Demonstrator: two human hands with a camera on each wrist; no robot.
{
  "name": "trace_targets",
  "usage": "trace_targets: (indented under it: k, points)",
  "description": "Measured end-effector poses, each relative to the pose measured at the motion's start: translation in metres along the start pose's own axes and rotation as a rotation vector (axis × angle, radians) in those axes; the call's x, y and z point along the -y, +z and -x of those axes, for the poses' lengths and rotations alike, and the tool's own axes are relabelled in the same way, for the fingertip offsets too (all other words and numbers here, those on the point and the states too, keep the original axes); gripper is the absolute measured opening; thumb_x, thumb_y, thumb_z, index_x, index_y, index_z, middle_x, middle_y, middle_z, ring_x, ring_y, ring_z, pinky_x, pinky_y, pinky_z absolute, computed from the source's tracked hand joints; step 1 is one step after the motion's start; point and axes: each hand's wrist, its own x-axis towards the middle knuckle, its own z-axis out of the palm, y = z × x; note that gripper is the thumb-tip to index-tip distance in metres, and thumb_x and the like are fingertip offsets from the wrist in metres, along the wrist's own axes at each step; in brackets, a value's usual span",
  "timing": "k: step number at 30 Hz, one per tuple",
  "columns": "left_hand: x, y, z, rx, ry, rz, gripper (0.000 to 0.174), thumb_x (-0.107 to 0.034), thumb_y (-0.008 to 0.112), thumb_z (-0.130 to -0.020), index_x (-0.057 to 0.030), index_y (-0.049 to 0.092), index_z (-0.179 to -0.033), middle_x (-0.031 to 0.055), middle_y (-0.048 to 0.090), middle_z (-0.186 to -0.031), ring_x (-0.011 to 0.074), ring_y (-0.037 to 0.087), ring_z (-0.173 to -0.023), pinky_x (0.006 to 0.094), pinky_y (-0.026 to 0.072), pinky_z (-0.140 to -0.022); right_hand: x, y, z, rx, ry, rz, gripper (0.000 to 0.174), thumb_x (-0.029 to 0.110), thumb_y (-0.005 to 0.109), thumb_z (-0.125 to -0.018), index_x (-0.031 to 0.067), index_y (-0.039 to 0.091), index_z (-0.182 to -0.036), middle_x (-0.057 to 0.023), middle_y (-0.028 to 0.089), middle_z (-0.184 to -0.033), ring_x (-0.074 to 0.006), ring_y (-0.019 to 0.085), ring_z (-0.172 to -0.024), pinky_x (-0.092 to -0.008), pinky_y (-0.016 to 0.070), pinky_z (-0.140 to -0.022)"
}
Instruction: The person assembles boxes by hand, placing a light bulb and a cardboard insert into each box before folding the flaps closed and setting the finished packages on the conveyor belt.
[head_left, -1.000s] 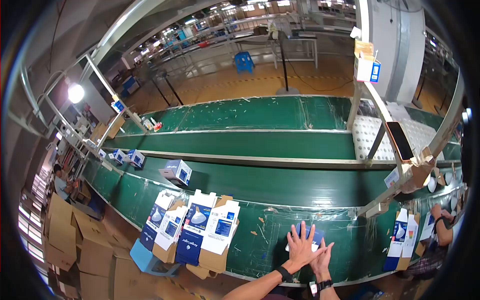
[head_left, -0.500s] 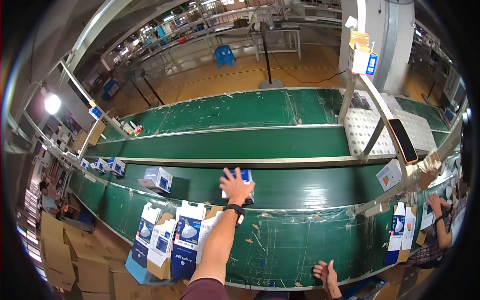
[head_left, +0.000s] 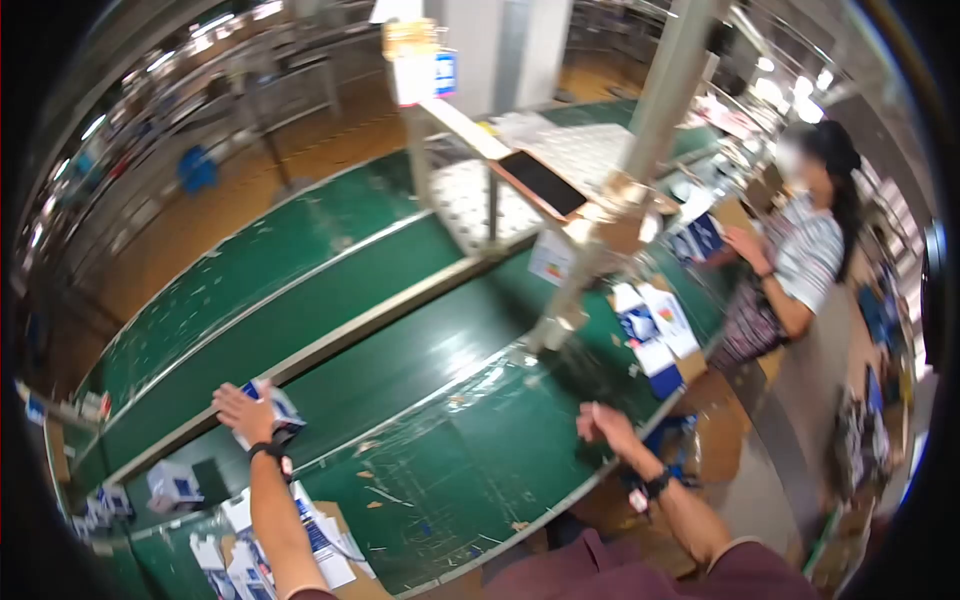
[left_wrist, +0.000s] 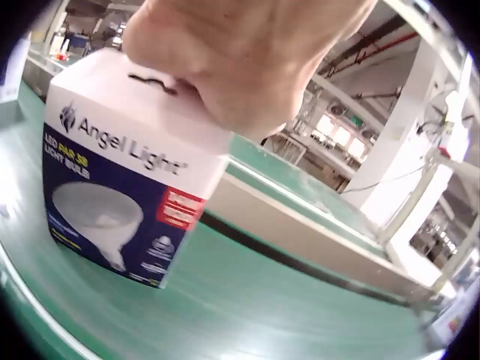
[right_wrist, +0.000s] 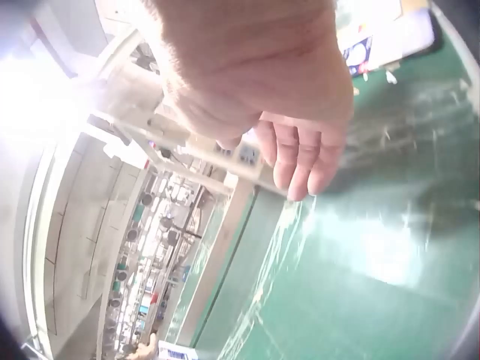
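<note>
My left hand point(head_left: 243, 412) lies with fingers spread on a white and blue light bulb box point(head_left: 285, 412) on the green belt. The left wrist view shows that hand point(left_wrist: 240, 60) against the top of the upright box point(left_wrist: 127, 180), whose printed front shows a bulb; its fingertips are out of sight. Over the near green table, close to its front edge, my right hand point(head_left: 605, 425) hangs empty. In the right wrist view the fingers of this hand point(right_wrist: 270, 90) are loosely bent, with nothing in them.
More boxes point(head_left: 174, 487) stand on the belt at the left. Flattened cartons point(head_left: 325, 535) lie at the near left, others point(head_left: 655, 330) at the right. A phone point(head_left: 543, 183) rests on the frame. A seated person point(head_left: 800, 240) handles a carton at the right.
The head view has swung to the right. The box was first under both hands on the near table, then on the belt under my left hand. My right hand has come away from it.
</note>
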Motion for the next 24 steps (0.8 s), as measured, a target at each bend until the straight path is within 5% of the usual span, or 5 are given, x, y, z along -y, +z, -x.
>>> trace_targets:
  k: [7, 15, 17, 20, 24]
  points:
    - [-0.048, -0.063, 0.13, -0.307, 0.278, 0.661, 0.076, -0.042, 0.053, -0.108, 0.0067, 0.027, -0.161, 0.0272, 0.015, -0.172, 0.0452, 0.017, -0.158, 0.0541, 0.0166, -0.127, 0.118, -0.12, -0.131, -0.334, -0.334, 0.44, 0.036, 0.022, 0.059, -0.107, 0.0006, 0.063, -0.135, -0.0092, 0.073, -0.107, -0.0162, 0.069, -0.086, -0.0282, 0.0557, -0.082]
    - [-0.08, -0.168, 0.471, 0.622, 0.53, 0.947, 0.043, -0.021, 0.071, -0.091, -0.0002, 0.065, -0.129, 0.0351, 0.041, -0.157, 0.0498, 0.043, -0.145, 0.0509, 0.0358, -0.12, 0.229, -0.104, -0.27, -0.201, -1.126, 1.084, 0.082, 0.002, 0.072, -0.081, 0.006, 0.041, -0.156, -0.019, 0.05, -0.149, -0.0403, 0.049, -0.134, -0.0491, 0.0422, -0.113]
    - [-0.082, -0.167, 0.52, 0.721, 0.556, 0.91, 0.045, -0.026, 0.075, -0.091, -0.0053, 0.071, -0.13, 0.0322, 0.044, -0.157, 0.0453, 0.057, -0.133, 0.0457, 0.0543, -0.102, 0.242, -0.106, -0.3, -0.235, -1.294, 1.306, 0.054, 0.006, 0.068, -0.082, 0.0079, 0.059, -0.134, -0.0136, 0.06, -0.134, -0.0347, 0.054, -0.126, -0.0471, 0.0433, -0.107]
    - [-0.103, -0.211, 0.531, 0.878, 0.561, 0.843, 0.042, -0.026, 0.073, -0.092, -0.008, 0.071, -0.131, 0.0268, 0.052, -0.153, 0.043, 0.059, -0.132, 0.0442, 0.0529, -0.105, 0.246, -0.114, -0.357, -0.184, -1.32, 1.507, 0.013, 0.01, 0.062, -0.083, 0.0125, 0.069, -0.094, -0.006, 0.071, -0.101, -0.0278, 0.06, -0.113, -0.0437, 0.0433, -0.097]
    - [-0.142, -0.253, 0.508, 0.798, 0.608, 0.913, 0.039, -0.022, 0.069, -0.095, -0.004, 0.07, -0.129, 0.0245, 0.06, -0.145, 0.0422, 0.062, -0.128, 0.0455, 0.0512, -0.107, 0.255, -0.134, -0.361, 0.022, -1.364, 1.314, 0.013, 0.007, 0.071, -0.075, 0.0117, 0.069, -0.087, -0.0097, 0.067, -0.08, -0.0348, 0.064, -0.082, -0.0456, 0.0441, -0.081]
